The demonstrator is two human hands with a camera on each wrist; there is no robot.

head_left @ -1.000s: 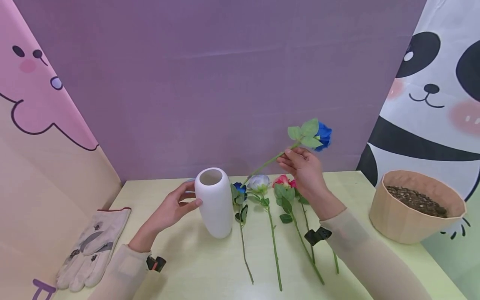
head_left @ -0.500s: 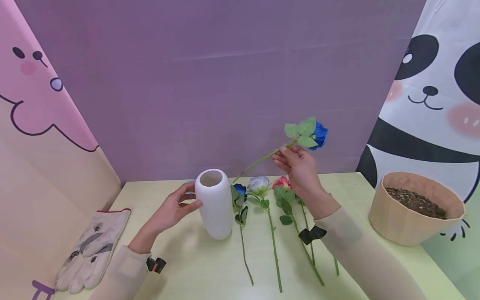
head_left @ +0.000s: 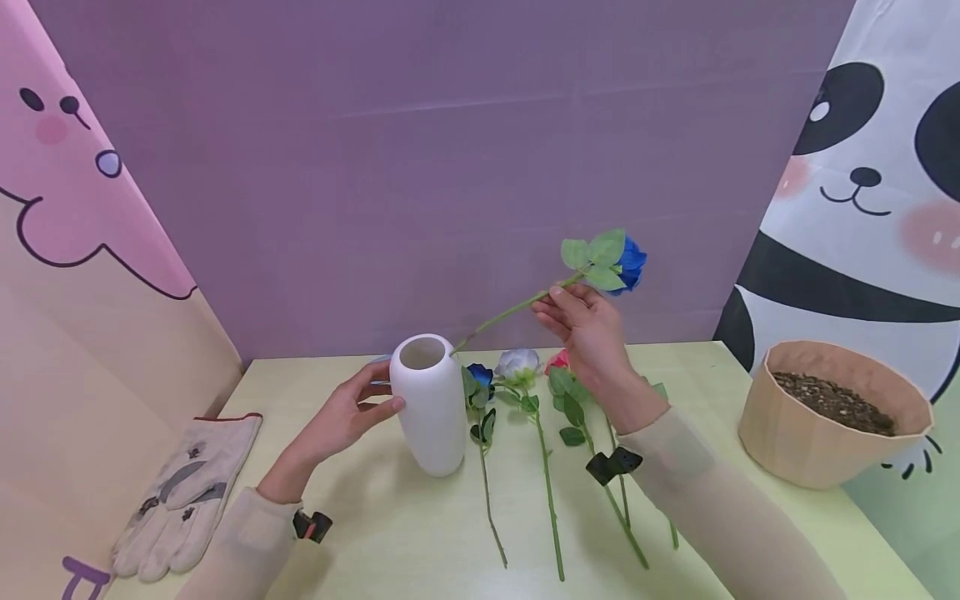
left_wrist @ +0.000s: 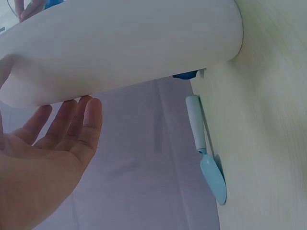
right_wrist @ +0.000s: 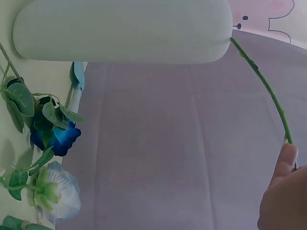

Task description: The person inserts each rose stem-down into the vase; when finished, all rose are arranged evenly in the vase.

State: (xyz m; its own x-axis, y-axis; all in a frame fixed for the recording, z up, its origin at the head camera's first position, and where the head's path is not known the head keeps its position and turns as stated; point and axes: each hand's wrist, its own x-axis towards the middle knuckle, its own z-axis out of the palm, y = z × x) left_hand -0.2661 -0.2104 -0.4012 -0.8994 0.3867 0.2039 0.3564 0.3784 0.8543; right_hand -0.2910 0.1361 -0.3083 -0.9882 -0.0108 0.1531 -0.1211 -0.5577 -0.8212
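A white vase point(head_left: 429, 425) stands upright on the table, steadied by my left hand point(head_left: 347, 421), with the thumb at its front and the fingers round its far side. In the left wrist view those fingertips touch the vase wall point(left_wrist: 120, 48). My right hand point(head_left: 596, 337) pinches the green stem of a blue rose point(head_left: 632, 265) just below its leaves. The rose slants, bloom up to the right, and the lower end of its stem point(right_wrist: 259, 74) meets the vase's rim on the right side.
Right of the vase lie a smaller blue flower point(head_left: 480, 379), a pale lilac flower point(head_left: 517, 367) and pink flowers point(head_left: 557, 362). A garden glove point(head_left: 187, 492) lies at left, a soil-filled pot point(head_left: 795, 433) stands at right. Behind the vase rests a light blue trowel point(left_wrist: 212, 178).
My right hand has moved left with the blue rose, bringing the stem's end from above the lying flowers to the vase's rim. My left hand and the vase have stayed put.
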